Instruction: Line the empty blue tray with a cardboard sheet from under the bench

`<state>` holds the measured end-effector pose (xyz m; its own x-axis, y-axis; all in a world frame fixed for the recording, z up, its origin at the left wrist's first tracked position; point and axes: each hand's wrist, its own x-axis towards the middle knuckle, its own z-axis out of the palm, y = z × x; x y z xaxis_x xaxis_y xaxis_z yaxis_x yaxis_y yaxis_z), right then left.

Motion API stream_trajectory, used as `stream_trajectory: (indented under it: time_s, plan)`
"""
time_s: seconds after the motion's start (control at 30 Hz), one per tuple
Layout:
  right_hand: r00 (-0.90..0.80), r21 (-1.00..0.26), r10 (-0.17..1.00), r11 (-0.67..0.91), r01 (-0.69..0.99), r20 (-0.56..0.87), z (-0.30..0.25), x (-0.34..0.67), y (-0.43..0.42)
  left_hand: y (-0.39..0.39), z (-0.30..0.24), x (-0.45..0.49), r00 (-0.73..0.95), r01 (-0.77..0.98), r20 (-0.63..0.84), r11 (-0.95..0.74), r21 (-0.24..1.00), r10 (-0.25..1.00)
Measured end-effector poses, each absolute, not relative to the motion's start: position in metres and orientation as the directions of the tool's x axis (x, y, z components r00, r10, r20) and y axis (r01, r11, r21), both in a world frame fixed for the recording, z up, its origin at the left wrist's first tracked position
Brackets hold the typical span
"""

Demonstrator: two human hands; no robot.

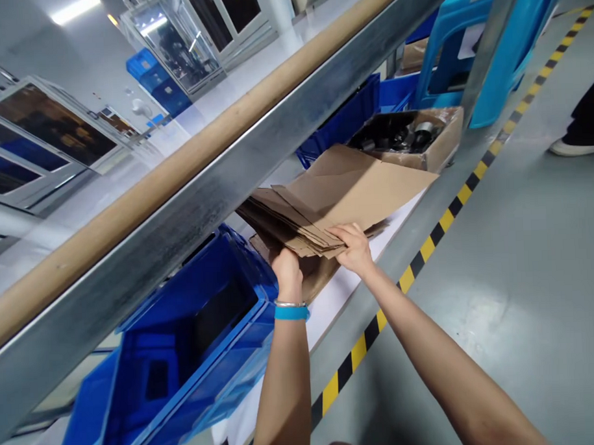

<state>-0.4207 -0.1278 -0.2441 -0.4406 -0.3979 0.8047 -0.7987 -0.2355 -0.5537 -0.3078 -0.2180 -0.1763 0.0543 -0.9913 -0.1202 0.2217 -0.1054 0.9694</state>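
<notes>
Cardboard stack (325, 202): flattened brown sheets, fanned and overlapping, lying on the white lower shelf (329, 306) under the metal beam (218, 186); the near edge juts toward the floor side.
Left hand (287, 269): closed around the near lower corner of the cardboard stack, fingers tucked beneath the sheets; a blue band and a thin metal bangle sit on the wrist.
Right hand (355, 248): laid on the front edge of the same stack, fingers curled over the top sheets, thumb side toward the left hand, pinching them.
Sheet beneath (318, 277): one more brown piece lies under the stack, rounded at its near edge.
Blue bin (184, 343): open plastic crate just left of the stack on the same shelf, tilted in this view; its inside looks dark, contents not discernible.
Cardboard box (435, 146): open, behind the stack, holding dark and metallic parts, too small to identify.
Blue crates behind (342, 120): further back under the beam, contents hidden.
Light-blue stool (495, 47): standing at the far end of the shelf.
Floor (522, 253): grey, with a yellow-and-black striped line (424, 250) running alongside the shelf edge.
Shoe (574, 144): another person's foot at the right edge.
</notes>
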Motion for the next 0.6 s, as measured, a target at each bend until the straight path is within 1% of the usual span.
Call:
stream_trajectory:
  time_s: [0.1,0.17,0.23,0.3,0.33,0.4,0.43,0.47,0.5,0.53,0.6]
  plan:
    - [-0.358,-0.5,-0.432,-0.279,-0.82,0.828,-0.247,-0.417,-0.135,-0.214,-0.17,-0.304,0.038,0.225,-0.11,-0.099,0.969,-0.993]
    - [-0.334,-0.476,-0.445,-0.257,-0.841,0.831,-0.25,-0.415,-0.14,-0.208,-0.169,-0.304,0.007,0.225,-0.105,-0.101,0.969,-0.994]
    - [-0.36,-0.475,-0.427,-0.201,-0.857,0.829,-0.254,-0.413,-0.144,-0.198,-0.168,-0.304,-0.022,0.224,-0.095,-0.098,0.97,-0.995]
    - [-0.405,-0.489,-0.376,-0.161,-0.857,0.833,-0.258,-0.412,-0.146,-0.183,-0.171,-0.303,-0.061,0.24,-0.056,-0.069,0.968,-0.997]
    - [-0.425,-0.499,-0.347,-0.159,-0.852,0.836,-0.259,-0.414,-0.145,-0.174,-0.175,-0.301,-0.099,0.252,-0.016,-0.041,0.967,-0.995]
    - [-0.456,-0.512,-0.289,-0.162,-0.843,0.842,-0.258,-0.419,-0.141,-0.155,-0.188,-0.292,-0.251,0.26,0.057,-0.011,0.966,-0.966]
    - [-0.477,-0.523,-0.256,-0.158,-0.838,0.841,-0.256,-0.423,-0.137,-0.145,-0.198,-0.287,-0.345,0.233,0.045,-0.038,0.972,-0.938]
    - [-0.499,-0.535,-0.223,-0.149,-0.832,0.838,-0.253,-0.427,-0.134,-0.137,-0.209,-0.28,-0.418,0.18,-0.017,-0.101,0.979,-0.908]
    - [-0.518,-0.546,-0.194,-0.137,-0.826,0.833,-0.25,-0.432,-0.13,-0.131,-0.222,-0.274,-0.449,0.104,-0.128,-0.194,0.976,-0.884]
    - [-0.537,-0.558,-0.171,-0.123,-0.821,0.826,-0.247,-0.437,-0.127,-0.127,-0.236,-0.268,-0.395,0.035,-0.252,-0.289,0.957,-0.883]
    - [-0.576,-0.59,-0.141,-0.1,-0.801,0.806,-0.244,-0.444,-0.123,-0.127,-0.263,-0.257,-0.239,-0.009,-0.378,-0.388,0.922,-0.894]
